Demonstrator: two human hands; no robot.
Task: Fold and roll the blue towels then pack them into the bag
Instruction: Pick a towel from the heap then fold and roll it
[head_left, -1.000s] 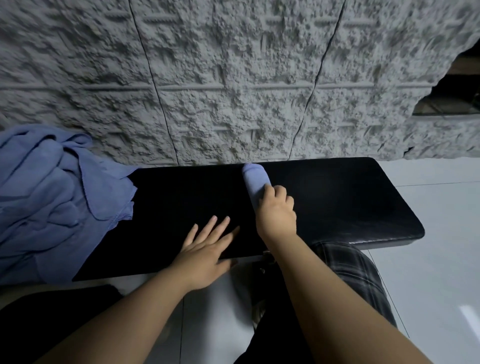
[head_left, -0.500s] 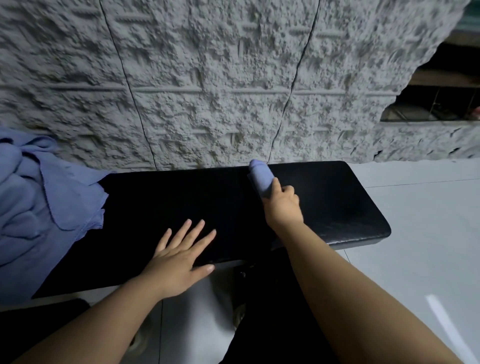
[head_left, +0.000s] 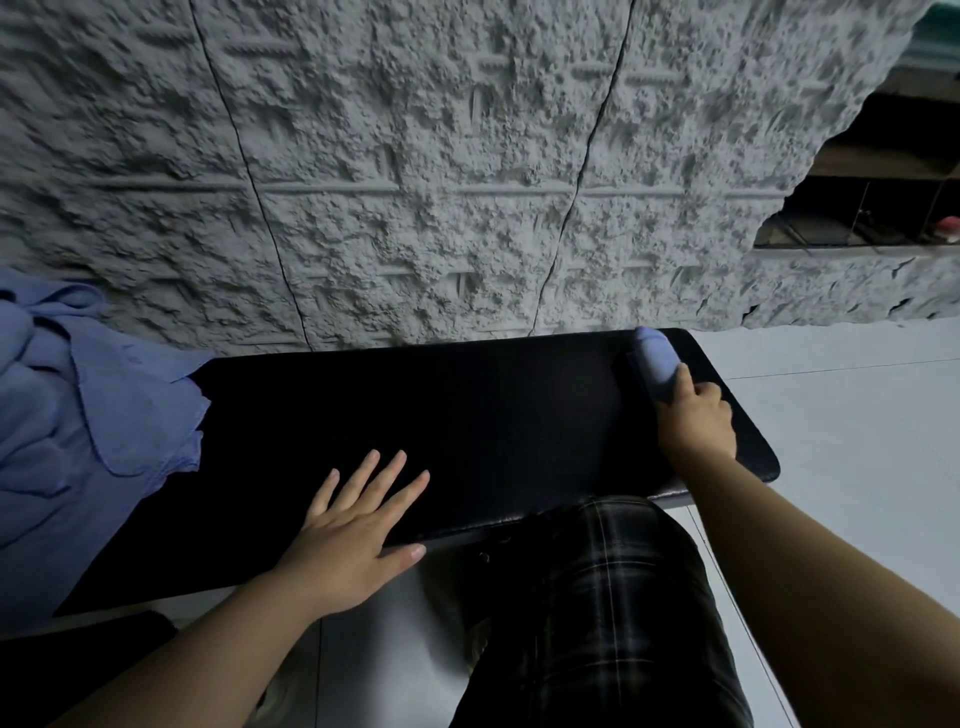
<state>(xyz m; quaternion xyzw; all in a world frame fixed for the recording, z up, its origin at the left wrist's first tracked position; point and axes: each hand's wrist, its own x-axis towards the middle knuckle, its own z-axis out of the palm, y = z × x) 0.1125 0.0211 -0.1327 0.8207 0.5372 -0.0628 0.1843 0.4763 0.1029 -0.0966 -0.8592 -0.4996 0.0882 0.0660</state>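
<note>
- While my right hand (head_left: 696, 415) grips the rolled blue towel (head_left: 655, 364), the roll lies on the black bench (head_left: 493, 405) near its right end, pointing toward the wall.
- My left hand (head_left: 353, 530) rests flat on the bench's near edge, fingers straight and spread, holding nothing.
- The heap of unfolded blue towels (head_left: 78, 426) covers the bench's left end, well apart from the roll.
- A rough grey wall (head_left: 415, 156) rises just behind the bench.
</note>
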